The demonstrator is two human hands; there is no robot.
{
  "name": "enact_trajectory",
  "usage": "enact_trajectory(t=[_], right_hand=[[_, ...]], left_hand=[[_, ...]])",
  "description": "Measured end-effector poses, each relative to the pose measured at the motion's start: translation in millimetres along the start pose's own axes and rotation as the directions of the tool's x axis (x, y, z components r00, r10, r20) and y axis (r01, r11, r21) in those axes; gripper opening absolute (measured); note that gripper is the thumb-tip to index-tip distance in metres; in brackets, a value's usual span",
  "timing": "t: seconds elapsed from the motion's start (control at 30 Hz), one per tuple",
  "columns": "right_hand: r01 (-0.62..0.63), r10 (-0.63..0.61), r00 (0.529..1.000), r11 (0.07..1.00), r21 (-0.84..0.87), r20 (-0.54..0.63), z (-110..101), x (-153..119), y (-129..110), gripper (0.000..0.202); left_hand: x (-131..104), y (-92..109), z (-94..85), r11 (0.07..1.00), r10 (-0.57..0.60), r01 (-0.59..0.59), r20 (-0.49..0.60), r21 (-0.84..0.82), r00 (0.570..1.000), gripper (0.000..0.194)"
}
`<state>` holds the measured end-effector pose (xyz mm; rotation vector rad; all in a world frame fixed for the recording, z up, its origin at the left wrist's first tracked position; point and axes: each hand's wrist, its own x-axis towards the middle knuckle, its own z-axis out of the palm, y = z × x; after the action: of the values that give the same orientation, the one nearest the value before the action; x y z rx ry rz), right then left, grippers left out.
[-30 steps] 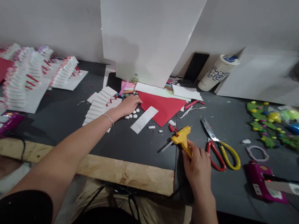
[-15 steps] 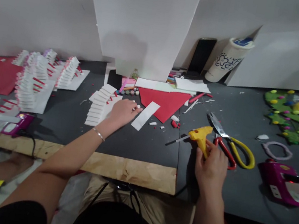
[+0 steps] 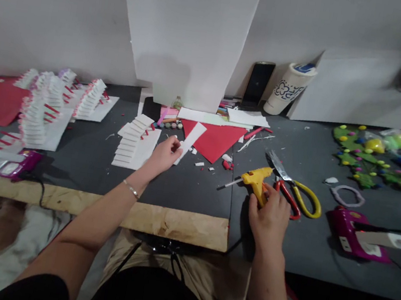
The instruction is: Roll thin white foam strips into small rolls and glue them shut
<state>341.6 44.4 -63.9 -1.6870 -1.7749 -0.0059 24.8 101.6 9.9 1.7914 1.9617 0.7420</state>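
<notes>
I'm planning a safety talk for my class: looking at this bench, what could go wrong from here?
If the yellow glue gun is hot, which I cannot tell, the right hand around its handle could slip and get burned.

The scissors lie right beside that hand, so a sideways move might knock them or catch skin.

The white strip is pinched near one end by the left hand and could bend.
</notes>
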Motion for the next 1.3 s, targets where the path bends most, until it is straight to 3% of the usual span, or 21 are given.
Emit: enact_trajectory(t=[0.1,0.2,0.27,0.3,0.33,0.4,0.43,0.47,0.57,0.6,0.67,0.77,0.87,1.1,1.3], right_hand=[[-0.009,0.011,0.995,1.000,0.019,-0.097,-7.2,2.5,-0.2,0.037],[0.030,-0.014,0.987,0.995,0.100,-0.158,-19.8,3.4,-17.1,0.031],[0.127,-0.122,0.992,0.966,0.226,-0.035,-23.0,0.0,-40.2,0.027],[0.186,-0.220,0.972,0.934,0.305,0.081,-21.3,-2.8,-53.7,0.027],[0.249,-0.333,0.927,0.891,0.379,0.173,-17.4,-5.9,-67.4,0.027],[0.383,-0.552,0.766,0.803,0.456,0.330,-6.0,-10.9,-91.4,0.030],[0.428,-0.594,0.720,0.787,0.445,0.358,-0.4,-11.9,-100.7,0.031],[0.445,-0.588,0.719,0.799,0.404,0.371,3.7,-11.6,-108.0,0.033],[0.374,-0.451,0.851,0.881,0.290,0.271,4.8,-5.2,-123.5,0.043],[0.368,-0.437,0.870,0.884,0.290,0.228,2.7,-2.9,-128.4,0.050],[0.435,-0.500,0.843,0.850,0.298,0.197,0.0,-1.0,-139.0,0.059],[0.522,-0.587,0.772,0.804,0.283,0.243,6.6,-6.0,-150.4,0.039],[0.509,-0.558,0.782,0.829,0.232,0.278,17.8,-15.7,-146.2,0.023],[0.522,-0.563,0.726,0.825,0.217,0.396,19.0,-34.1,-111.1,0.032],[0.404,-0.472,0.809,0.880,0.251,0.350,19.5,-45.1,-104.0,0.026]], left_hand=[[-17.3,-7.0,-22.4,0.984,-0.037,0.033,-0.017,-0.175,0.999,0.013],[-37.2,-18.9,-37.2,0.963,-0.080,0.063,-0.053,-0.262,0.995,0.015],[-50.3,-25.1,-41.0,0.949,-0.123,0.106,-0.039,-0.296,0.992,0.019],[-56.5,-27.0,-41.7,0.942,-0.138,0.125,-0.018,-0.310,0.990,0.021],[-62.5,-28.2,-42.1,0.940,-0.137,0.131,0.004,-0.315,0.991,0.022],[-73.5,-29.0,-43.0,0.952,-0.087,0.095,0.040,-0.292,0.995,0.022],[-78.5,-29.2,-43.7,0.961,-0.041,0.052,0.046,-0.271,0.998,0.022],[-83.1,-29.6,-44.4,0.969,0.016,-0.005,0.041,-0.246,0.999,0.021],[-94.5,-33.7,-45.0,0.966,0.226,-0.218,0.040,-0.142,0.973,0.019],[-97.4,-35.9,-44.1,0.951,0.302,-0.298,0.040,-0.088,0.953,0.020],[-102.3,-40.7,-40.7,0.890,0.449,-0.451,0.048,0.058,0.892,0.021],[-109.1,-47.5,-34.4,0.757,0.590,-0.589,0.091,0.284,0.802,0.023],[-116.9,-55.0,-31.1,0.683,0.638,-0.622,0.103,0.383,0.763,0.025],[-131.6,-76.7,-27.5,0.746,0.552,-0.576,0.173,0.334,0.815,0.023],[-135.9,-86.4,-26.3,0.878,0.424,-0.439,0.116,0.191,0.898,0.018]])
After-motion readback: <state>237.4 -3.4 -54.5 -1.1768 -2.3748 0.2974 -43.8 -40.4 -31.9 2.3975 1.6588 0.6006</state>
